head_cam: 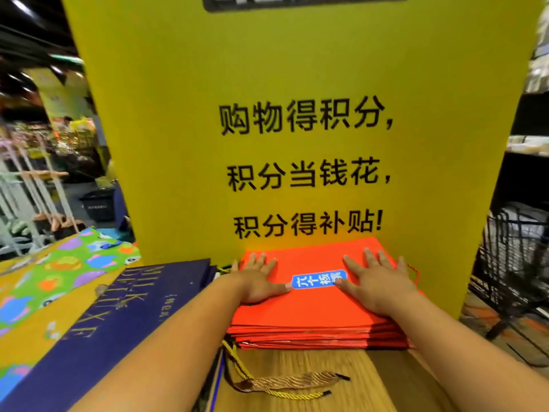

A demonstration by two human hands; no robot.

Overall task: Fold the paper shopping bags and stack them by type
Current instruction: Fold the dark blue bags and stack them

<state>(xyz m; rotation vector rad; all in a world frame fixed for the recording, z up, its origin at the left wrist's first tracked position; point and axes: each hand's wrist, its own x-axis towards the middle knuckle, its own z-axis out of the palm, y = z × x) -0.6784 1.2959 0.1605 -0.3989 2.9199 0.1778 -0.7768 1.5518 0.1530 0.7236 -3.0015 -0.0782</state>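
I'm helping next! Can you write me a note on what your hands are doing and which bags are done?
Left hand: open, flat, pressing on the red bag stack.
Right hand: the same, beside its blue label.
Navy bags lie flat left of the red stack, a green patterned bag farther left.
Done: red bags folded and piled.
Left: no unfolded bag shows, so check around.

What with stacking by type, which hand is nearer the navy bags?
Left. The left hand presses the red stack beside the navy bags; the right hand presses it farther right.
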